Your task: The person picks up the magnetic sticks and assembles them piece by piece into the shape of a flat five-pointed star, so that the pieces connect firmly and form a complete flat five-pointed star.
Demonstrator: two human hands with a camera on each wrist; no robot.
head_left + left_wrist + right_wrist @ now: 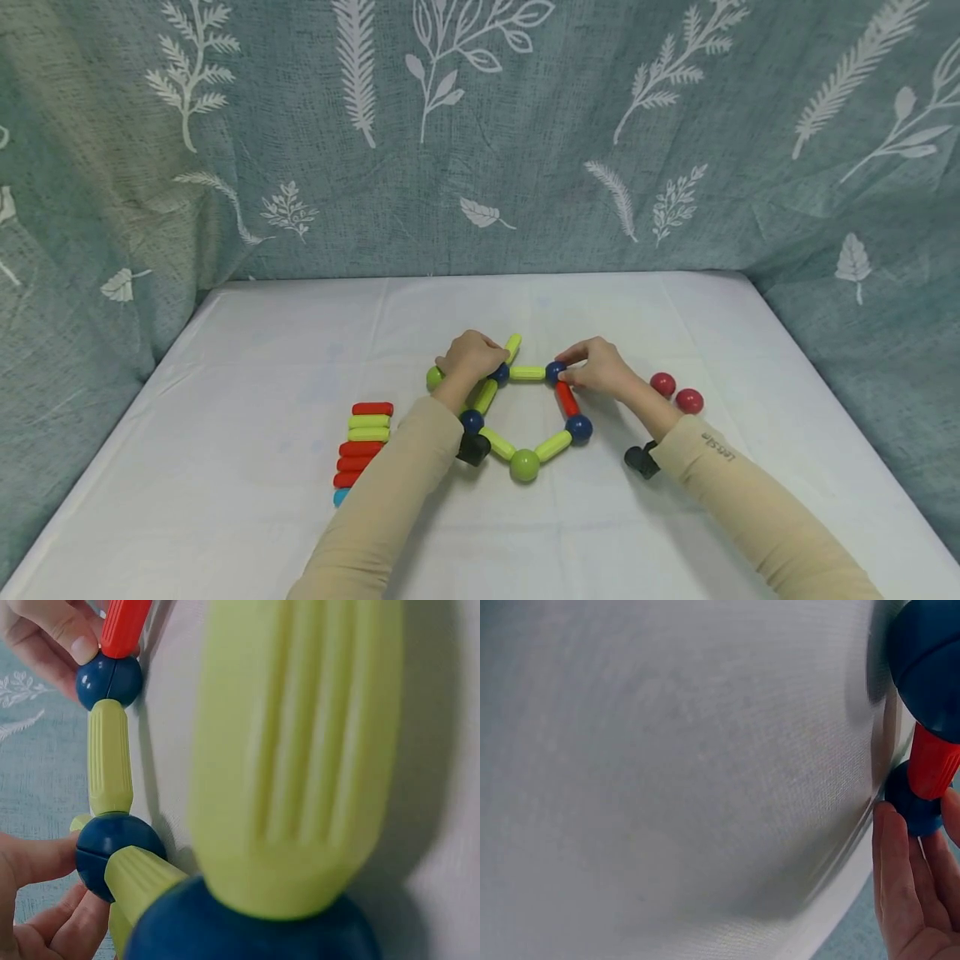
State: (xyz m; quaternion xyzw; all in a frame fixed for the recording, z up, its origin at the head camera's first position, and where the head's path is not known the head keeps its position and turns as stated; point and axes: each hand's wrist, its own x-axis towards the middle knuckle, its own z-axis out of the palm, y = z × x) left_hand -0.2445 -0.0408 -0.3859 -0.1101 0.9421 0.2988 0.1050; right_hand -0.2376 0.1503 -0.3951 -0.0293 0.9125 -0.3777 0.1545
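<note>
A six-sided ring of ribbed rods and balls lies on the white table. At its far left corner my left hand [472, 354] pinches a blue ball [120, 829] between thumb and fingers. My right hand [602, 367] grips another blue ball [555, 371] at the far right corner. A yellow-green rod [528, 373] joins these two balls. From the right one a red rod [567, 400] runs to a blue ball [579, 429]. The near corner is a green ball [524, 465]. Another yellow-green rod [513, 343] sticks out beyond the left hand.
Left of the ring, loose red, yellow-green and blue rods [369, 421] lie in a column, partly behind the left sleeve. Two dark red balls [689, 401] sit beyond the right forearm. A green ball [434, 378] shows beside the left hand. A patterned green curtain [525, 167] hangs behind the table.
</note>
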